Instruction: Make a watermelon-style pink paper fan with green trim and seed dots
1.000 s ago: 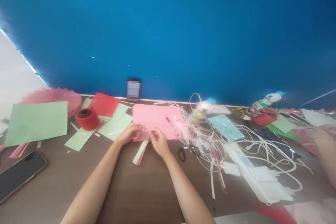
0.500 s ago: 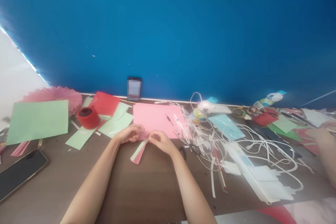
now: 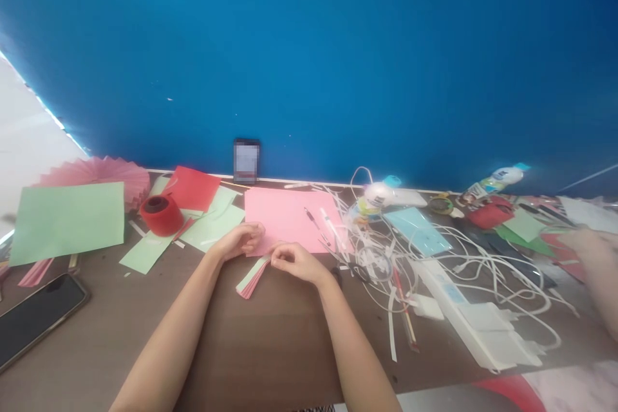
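Observation:
A narrow pleated paper fan, pink with a pale green outer strip, slants over the brown table with its loose end spread toward me. My right hand is closed in a pinch on its upper end. Just left of it, my left hand has its fingers curled together over the near edge of a pink paper sheet. What those left fingers hold, if anything, is too small to see. Two pens lie on the pink sheet.
To the left are a red tape roll, green paper, a pink paper rosette and a phone. White cables, a power strip and a bottle crowd the right. Another person's arm reaches in at far right.
My right hand and the pleated fan have shifted slightly left. My left hand stays nearly in place. The other person's arm at far right has moved a little.

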Tool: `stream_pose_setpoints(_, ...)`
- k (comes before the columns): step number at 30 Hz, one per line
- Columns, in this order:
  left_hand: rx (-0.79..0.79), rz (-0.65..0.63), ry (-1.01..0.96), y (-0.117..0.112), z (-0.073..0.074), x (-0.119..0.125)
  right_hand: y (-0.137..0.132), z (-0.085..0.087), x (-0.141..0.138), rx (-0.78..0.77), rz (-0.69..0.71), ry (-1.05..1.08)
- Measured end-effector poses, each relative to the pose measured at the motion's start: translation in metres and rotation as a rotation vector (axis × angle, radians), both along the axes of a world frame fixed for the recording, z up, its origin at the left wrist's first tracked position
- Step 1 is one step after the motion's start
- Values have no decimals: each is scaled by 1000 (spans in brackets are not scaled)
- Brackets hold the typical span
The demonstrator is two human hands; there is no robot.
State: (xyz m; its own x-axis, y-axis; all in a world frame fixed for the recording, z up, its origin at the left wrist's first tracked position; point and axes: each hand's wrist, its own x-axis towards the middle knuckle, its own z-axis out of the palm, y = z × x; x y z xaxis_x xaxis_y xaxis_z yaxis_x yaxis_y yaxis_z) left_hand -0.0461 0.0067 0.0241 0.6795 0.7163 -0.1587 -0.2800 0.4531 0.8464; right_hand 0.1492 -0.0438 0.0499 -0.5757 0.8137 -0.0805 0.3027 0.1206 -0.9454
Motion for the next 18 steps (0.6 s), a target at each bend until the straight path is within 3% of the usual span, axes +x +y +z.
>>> stream_pose_setpoints(11,-50,-52,-151,-1,1,5,1,-9,-10,30,-35,2)
stream_pose_setpoints(16,-94,-102,-178,-2,2,5,0,-19,-16,46,-131,-11)
stream_pose_setpoints(18,-88,-52,-167,-1,3,5,-1,-19,-18,42,-180,4)
